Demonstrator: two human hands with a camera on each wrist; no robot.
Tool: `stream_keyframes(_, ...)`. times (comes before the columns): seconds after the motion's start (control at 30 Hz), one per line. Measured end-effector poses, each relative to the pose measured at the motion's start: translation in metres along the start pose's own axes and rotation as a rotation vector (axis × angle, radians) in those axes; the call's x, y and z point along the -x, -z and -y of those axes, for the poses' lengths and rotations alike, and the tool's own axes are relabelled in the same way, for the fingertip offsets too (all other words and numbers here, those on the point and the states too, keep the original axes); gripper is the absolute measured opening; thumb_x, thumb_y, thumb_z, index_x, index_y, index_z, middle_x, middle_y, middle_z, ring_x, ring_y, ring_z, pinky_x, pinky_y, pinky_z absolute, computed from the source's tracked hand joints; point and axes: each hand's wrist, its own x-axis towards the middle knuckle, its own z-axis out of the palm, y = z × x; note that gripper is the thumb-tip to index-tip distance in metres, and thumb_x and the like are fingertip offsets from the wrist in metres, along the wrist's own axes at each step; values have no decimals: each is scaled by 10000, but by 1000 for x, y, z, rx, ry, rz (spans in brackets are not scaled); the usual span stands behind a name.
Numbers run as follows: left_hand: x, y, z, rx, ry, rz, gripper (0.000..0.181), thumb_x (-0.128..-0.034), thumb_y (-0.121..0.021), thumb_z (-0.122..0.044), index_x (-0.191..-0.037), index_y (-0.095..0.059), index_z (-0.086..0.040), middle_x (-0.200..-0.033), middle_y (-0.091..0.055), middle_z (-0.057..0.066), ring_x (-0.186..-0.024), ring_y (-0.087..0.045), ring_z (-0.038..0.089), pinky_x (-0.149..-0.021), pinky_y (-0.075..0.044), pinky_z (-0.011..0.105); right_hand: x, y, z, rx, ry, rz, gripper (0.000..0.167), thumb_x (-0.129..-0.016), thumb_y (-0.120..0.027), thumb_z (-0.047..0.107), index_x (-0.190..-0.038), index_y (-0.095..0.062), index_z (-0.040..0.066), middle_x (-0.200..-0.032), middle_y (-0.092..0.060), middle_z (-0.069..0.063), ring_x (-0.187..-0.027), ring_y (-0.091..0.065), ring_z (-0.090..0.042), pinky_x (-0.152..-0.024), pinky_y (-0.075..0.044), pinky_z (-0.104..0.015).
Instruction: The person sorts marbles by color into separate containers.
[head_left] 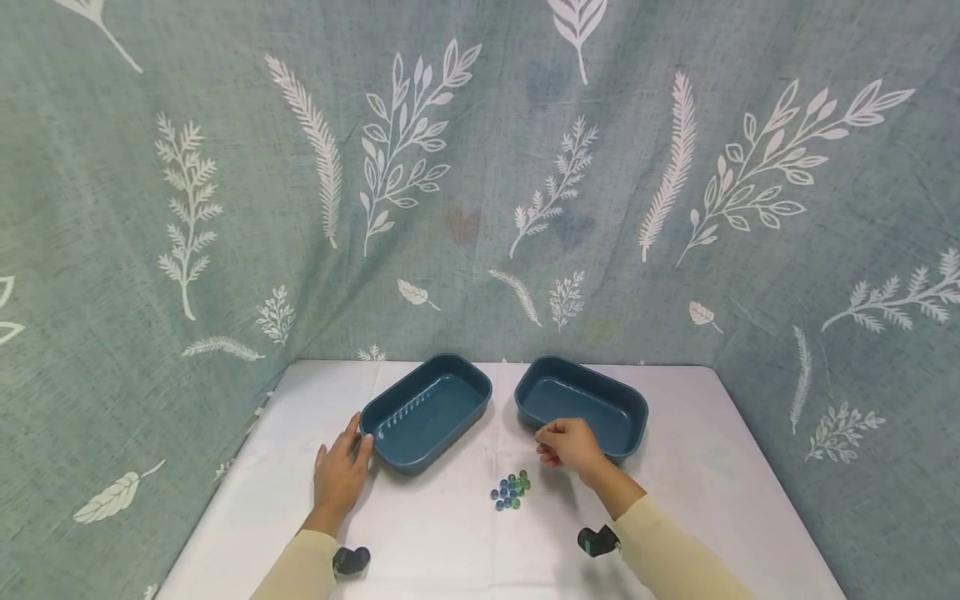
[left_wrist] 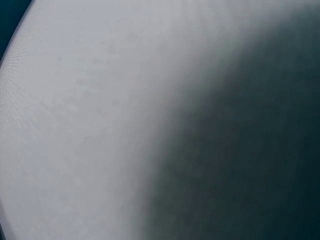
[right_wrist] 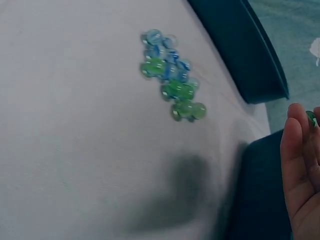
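Note:
My right hand (head_left: 572,447) pinches a green glass marble (right_wrist: 311,118) between thumb and fingers, just off the near left side of the right blue tray (head_left: 637,400). To the left of that hand, a cluster of blue and green glass marbles (head_left: 512,490) lies on the white cloth. My left hand (head_left: 341,477) has its fingers extended and touches the near left end of the left blue tray (head_left: 420,468). No marbles are visible inside either tray. The left wrist view takes in mostly cloth and a dark blur, so that hand is hidden there.
White cloth (head_left: 442,533) covers the table. Leaf-patterned green fabric (head_left: 480,208) hangs behind it and along both sides. A dark wrist device (head_left: 351,560) sits at the left sleeve, and another wrist device (head_left: 597,541) at the right.

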Motion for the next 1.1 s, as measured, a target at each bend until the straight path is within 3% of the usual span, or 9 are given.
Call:
stream_keyframes(0.13, -1, 0, 1, 0, 4, 4, 580, -1033, -375, -481, -1542, -297, -215, -1342, -551, 208, -1309, -422, 404, -1140, -72, 608, -8, 8, 9, -13, 3, -21, 184, -953, -631, 126, -964, -688, -49, -773, -674, -117, -641, -649, -199, -606, -592, -347)
stream_keyframes(0.5, -3, -4, 6, -8, -28, -30, 565, -1037, -361, -483, -1536, -316, -222, -1317, -572, 201, -1270, -470, 397, -1127, -98, 627, -40, 36, 18, -60, -14, -51, 255, -970, -605, 120, -1080, -658, -104, -827, -680, -165, -675, -663, -214, -614, -586, -322)
stream_keyframes(0.9, 2, 1, -1, -11, 0, -13, 559, -1037, -381, -468, -1526, -340, -199, -1348, -551, 199, -1286, -451, 408, -1128, -99, 628, -66, 48, 3, 20, -76, -116, 183, -941, -616, 68, -1003, -673, -94, -768, -671, -114, -633, -656, -177, -576, -576, -295)
stream_keyframes(1.1, 0, -3, 7, -16, -9, -37, 570, -1030, -367, -503, -1532, -326, -237, -1331, -571, 182, -1283, -458, 401, -1129, -107, 621, -74, 50, -3, 18, -120, -106, 159, -911, -609, 30, -974, -657, -108, -713, -661, -105, -573, -639, -154, -528, -562, -278)
